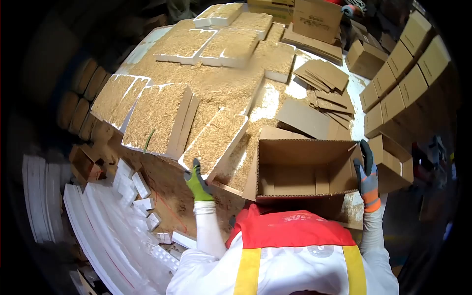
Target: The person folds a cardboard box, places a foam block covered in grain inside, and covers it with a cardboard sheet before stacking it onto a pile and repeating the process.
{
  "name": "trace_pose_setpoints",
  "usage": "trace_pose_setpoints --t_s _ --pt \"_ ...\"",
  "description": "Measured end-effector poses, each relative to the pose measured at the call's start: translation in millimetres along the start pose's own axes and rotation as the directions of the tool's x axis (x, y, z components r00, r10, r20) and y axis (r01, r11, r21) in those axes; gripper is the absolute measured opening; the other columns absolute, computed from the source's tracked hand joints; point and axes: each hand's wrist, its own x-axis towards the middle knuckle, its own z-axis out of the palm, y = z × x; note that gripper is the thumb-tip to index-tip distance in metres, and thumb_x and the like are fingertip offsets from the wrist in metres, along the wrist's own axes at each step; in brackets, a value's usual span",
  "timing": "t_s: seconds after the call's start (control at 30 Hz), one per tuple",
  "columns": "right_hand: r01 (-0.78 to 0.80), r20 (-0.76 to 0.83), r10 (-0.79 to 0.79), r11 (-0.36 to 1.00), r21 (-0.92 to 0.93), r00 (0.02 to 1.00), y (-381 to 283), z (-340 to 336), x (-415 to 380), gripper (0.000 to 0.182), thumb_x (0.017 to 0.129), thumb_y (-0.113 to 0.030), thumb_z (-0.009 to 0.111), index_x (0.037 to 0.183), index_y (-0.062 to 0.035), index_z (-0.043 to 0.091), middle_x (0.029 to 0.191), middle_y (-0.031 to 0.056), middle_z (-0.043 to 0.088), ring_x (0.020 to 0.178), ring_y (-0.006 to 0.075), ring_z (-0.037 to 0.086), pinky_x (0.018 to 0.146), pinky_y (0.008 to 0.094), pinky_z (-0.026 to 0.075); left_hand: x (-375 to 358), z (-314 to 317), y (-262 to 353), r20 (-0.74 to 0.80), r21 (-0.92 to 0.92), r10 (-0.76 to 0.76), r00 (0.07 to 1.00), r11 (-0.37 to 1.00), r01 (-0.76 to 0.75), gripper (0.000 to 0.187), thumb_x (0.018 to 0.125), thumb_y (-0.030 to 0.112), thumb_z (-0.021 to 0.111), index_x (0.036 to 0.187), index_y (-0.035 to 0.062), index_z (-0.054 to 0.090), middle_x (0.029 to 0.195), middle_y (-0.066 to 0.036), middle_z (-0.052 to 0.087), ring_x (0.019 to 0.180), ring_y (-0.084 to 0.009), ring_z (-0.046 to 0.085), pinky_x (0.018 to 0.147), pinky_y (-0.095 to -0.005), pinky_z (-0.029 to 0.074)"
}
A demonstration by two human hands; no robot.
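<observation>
My left hand [198, 184], in a green glove with dark fingertips, grips the near edge of a white foam box [215, 139] topped with tan shavings. The box lies at a slant on the table. At the right, my right hand [368, 183], in a grey-blue and orange glove, holds the right wall of an open cardboard box [307, 191]. Its opening faces up toward me, and nothing shows inside. The cardboard box is in front of my body, to the right of the foam box.
More shavings-topped foam boxes [155, 115] cover the table's left and back. Flat cardboard pieces [322, 76] lie beyond the open box. Stacked cartons [393, 105] stand at the right. White foam pieces [142, 184] and long wrapped foam [105, 236] are at the lower left.
</observation>
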Motion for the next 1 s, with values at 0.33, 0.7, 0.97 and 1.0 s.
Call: trace_pose_setpoints --t_s 0.33,0.7,0.97,1.0 --pt "-0.076 -0.091 0.095 0.978 0.193 0.991 3 1 -1 0.047 0.103 -0.033 0.044 0.139 -0.0029 0.046 0.134 0.0158 0.055 0.124 0.0282 0.053 0.104 0.0342 0.038 -57 0 202 0.645 0.000 -0.104 0.757 0.991 0.136 0.051 0.103 0.028 0.043 0.147 0.0035 0.035 0.149 -0.013 0.040 0.132 -0.0275 0.046 0.108 -0.0448 0.041" --pt "-0.055 -0.094 0.268 0.499 0.865 0.959 26 21 -10 0.048 0.106 -0.026 0.028 0.140 0.0046 0.043 0.144 0.0130 0.046 0.134 0.0179 0.041 0.113 0.0274 0.028 -149 92 188 0.912 0.372 -0.114 0.393 0.631 -0.680 0.057 0.081 -0.003 0.062 0.136 -0.0052 0.047 0.126 -0.018 0.059 0.111 -0.0287 0.059 0.096 -0.0366 0.046" --pt "-0.063 -0.068 0.126 0.812 0.581 0.990 21 10 -14 0.046 0.091 -0.006 0.064 0.135 -0.0049 0.054 0.132 0.0072 0.055 0.121 0.0155 0.051 0.102 0.0299 0.042 -179 139 164 0.546 0.825 -0.534 0.646 0.477 -0.302 0.034 0.096 0.026 0.056 0.115 -0.0025 0.058 0.104 -0.006 0.067 0.095 -0.0111 0.062 0.079 -0.0294 0.049" --pt "-0.127 -0.026 0.185 0.763 0.633 0.982 19 10 -13 0.046 0.090 -0.007 0.065 0.134 -0.0037 0.054 0.131 0.0074 0.056 0.120 0.0159 0.052 0.101 0.0298 0.042 -147 123 151 0.478 0.876 -0.598 0.644 0.274 -0.397 0.039 0.094 0.033 0.056 0.111 -0.0030 0.058 0.098 -0.013 0.068 0.092 -0.0162 0.065 0.074 -0.0326 0.050"
